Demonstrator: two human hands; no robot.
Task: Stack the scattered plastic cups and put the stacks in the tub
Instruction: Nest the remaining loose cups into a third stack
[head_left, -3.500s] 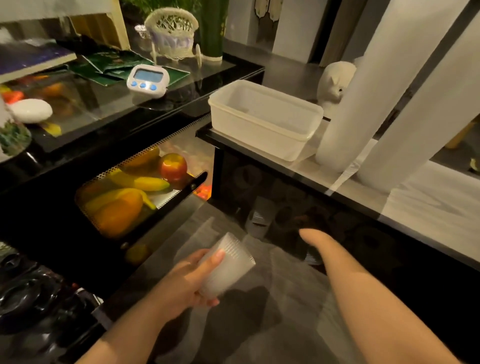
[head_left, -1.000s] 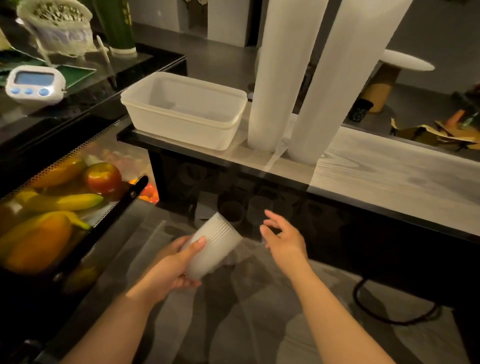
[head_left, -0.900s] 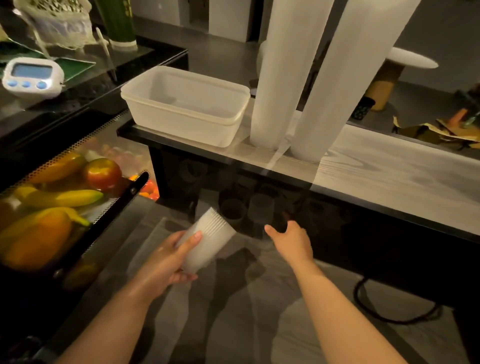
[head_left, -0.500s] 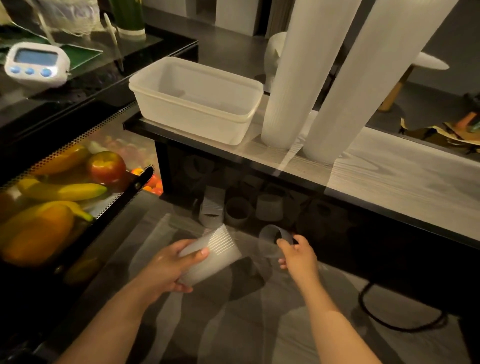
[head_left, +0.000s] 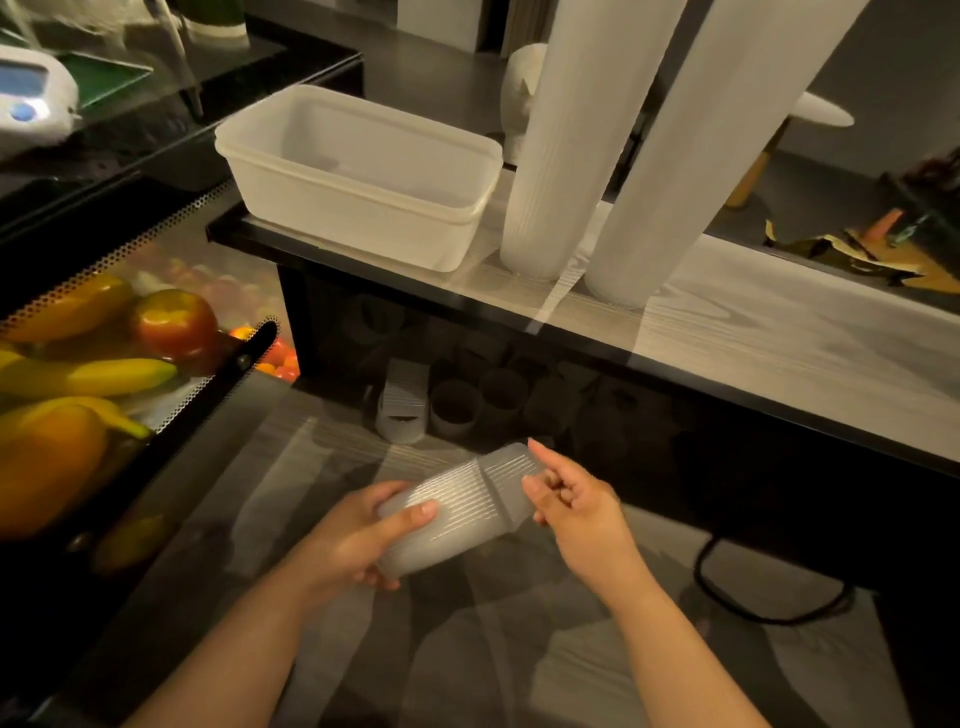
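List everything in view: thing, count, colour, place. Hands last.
tub: one, white, empty, on the shelf.
tall cup stacks: two, white, right of the tub.
held cups: two nested, translucent, between the hands.
loose cups: several, count unclear, under the shelf.
timer: one, white, far left.
fruit: red apple, yellow bananas, left bin.
cable: one, black, on the floor at right.
left hand: grips the cups.
right hand: fingers curled, touching the cups' open end.

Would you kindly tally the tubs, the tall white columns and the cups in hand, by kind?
Tub: 1
Tall white ribbed columns: 2
Nested cups, gripped by the left hand with the right hand at their open end: 2
Total: 5
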